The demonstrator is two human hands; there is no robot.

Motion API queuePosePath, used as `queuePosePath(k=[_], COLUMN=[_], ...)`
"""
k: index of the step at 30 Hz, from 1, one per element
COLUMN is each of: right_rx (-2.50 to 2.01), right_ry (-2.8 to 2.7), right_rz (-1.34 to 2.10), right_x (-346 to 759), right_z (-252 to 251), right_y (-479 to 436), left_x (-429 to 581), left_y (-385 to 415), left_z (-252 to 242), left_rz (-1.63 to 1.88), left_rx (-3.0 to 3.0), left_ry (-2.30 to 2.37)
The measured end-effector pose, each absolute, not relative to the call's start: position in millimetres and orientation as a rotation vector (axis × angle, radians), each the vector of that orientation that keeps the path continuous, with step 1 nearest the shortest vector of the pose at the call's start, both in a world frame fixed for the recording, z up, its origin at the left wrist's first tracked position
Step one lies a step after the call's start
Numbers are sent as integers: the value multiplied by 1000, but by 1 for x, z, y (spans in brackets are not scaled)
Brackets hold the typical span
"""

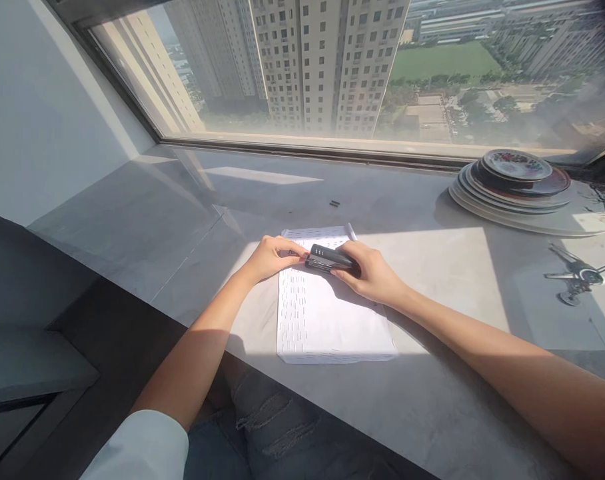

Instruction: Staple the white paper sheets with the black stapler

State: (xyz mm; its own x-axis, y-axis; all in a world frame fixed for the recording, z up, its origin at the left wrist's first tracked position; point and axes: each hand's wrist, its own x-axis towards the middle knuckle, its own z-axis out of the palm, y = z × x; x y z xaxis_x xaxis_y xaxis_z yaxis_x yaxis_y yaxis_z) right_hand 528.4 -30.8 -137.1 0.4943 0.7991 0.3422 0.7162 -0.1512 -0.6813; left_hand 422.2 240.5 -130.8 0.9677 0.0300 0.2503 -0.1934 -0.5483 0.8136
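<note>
A black stapler (pixel 320 259) is held over a white sheet of paper (pixel 340 313) on the counter. My right hand (pixel 370 270) is wrapped round its rear half, thumb on the near side. At the stapler's front end, my left hand (pixel 277 257) is closed, with thumb and fingertips pinched on the tip. Whatever small part lies between those fingertips is too small to make out. Rows of staples (pixel 293 307) run down the paper's left side and along its top edge. Two short dark staple strips (pixel 334 203) lie on the counter beyond the paper.
A stack of plates (pixel 512 183) stands at the right by the window. Nearer on that side is a small metal object with several arms (pixel 577 273). The grey counter (pixel 182 220) ends at a slanting front edge above my legs. A large window (pixel 327 80) closes off the back.
</note>
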Motion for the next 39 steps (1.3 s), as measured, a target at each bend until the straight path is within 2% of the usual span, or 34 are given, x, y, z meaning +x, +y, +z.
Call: queuePosePath(k=[29, 34, 39], right_rx=[-1903, -1897, -1895], right_ry=[-1242, -1249, -1265], right_rz=[141, 144, 125], right_x=[528, 529, 531], right_z=[-135, -137, -139], right_y=[-31, -31, -32], left_x=[420, 416, 415], left_y=[254, 268, 269], left_z=[-127, -128, -127], left_rz=[282, 368, 256], left_rx=[2169, 2147, 2141], left_ry=[-172, -52, -7])
